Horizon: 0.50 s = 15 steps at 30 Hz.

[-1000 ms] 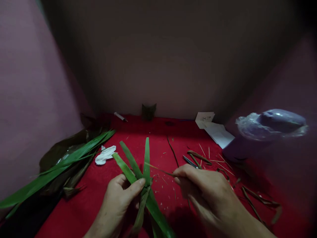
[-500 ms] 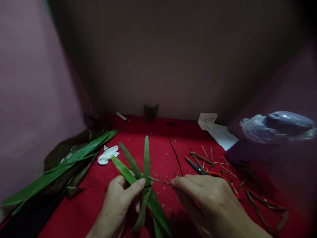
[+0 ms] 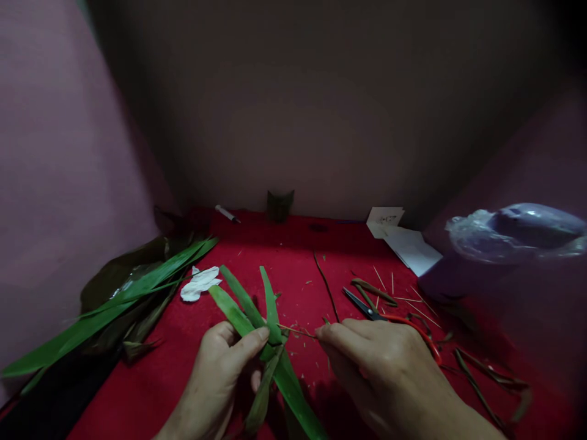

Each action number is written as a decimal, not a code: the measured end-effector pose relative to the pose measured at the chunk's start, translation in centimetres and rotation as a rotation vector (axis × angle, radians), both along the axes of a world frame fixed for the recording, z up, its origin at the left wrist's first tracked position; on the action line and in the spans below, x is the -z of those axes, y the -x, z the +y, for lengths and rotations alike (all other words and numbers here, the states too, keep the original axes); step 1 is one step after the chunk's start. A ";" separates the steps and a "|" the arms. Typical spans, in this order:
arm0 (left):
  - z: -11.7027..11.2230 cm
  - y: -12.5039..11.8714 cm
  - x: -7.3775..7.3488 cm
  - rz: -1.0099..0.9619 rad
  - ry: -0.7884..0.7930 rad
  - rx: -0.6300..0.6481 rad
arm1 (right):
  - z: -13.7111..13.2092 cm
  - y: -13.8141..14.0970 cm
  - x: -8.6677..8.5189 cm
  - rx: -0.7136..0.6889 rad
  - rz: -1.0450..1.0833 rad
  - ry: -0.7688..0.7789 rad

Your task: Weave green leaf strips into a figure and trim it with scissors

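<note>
Pinching the leaf strips [image 3: 275, 335] near their crossing, over the red surface [image 3: 137, 397], left hand [image 3: 229, 360] has a sound hold: strips look light, bendy, maybe slick; right hand's [image 3: 362, 354] grip pinches the brittle-looking strand [image 3: 297, 331].

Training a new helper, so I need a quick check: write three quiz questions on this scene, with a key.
1. The left hand holds:
A) paper
B) leaf strips
C) sticks
2. True or false: the right hand is empty.
3. Which lies nearer the right hand: the scissors or the syringe?

Key:
1. B
2. False; it pinches a thin strand.
3. The scissors.
</note>
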<state>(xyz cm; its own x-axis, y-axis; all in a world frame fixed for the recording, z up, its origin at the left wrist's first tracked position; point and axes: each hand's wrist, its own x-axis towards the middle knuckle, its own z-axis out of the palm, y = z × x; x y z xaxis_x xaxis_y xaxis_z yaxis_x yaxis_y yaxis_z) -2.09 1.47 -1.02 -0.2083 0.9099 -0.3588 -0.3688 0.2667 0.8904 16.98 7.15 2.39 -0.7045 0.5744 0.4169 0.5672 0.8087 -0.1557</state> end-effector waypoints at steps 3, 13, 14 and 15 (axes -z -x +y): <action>0.1 0.0 -0.1 0.016 0.003 0.004 | 0.1 0.0 0.1 0.007 0.022 0.106; 0.0 -0.2 -0.2 0.030 0.006 0.003 | 0.0 -0.1 0.0 0.022 0.029 0.158; 0.0 -0.3 -0.2 0.031 0.011 0.000 | 0.0 -0.1 0.0 0.017 0.043 0.149; 0.0 -0.3 -0.2 0.032 0.016 -0.002 | 0.0 -0.1 0.0 0.009 0.058 0.140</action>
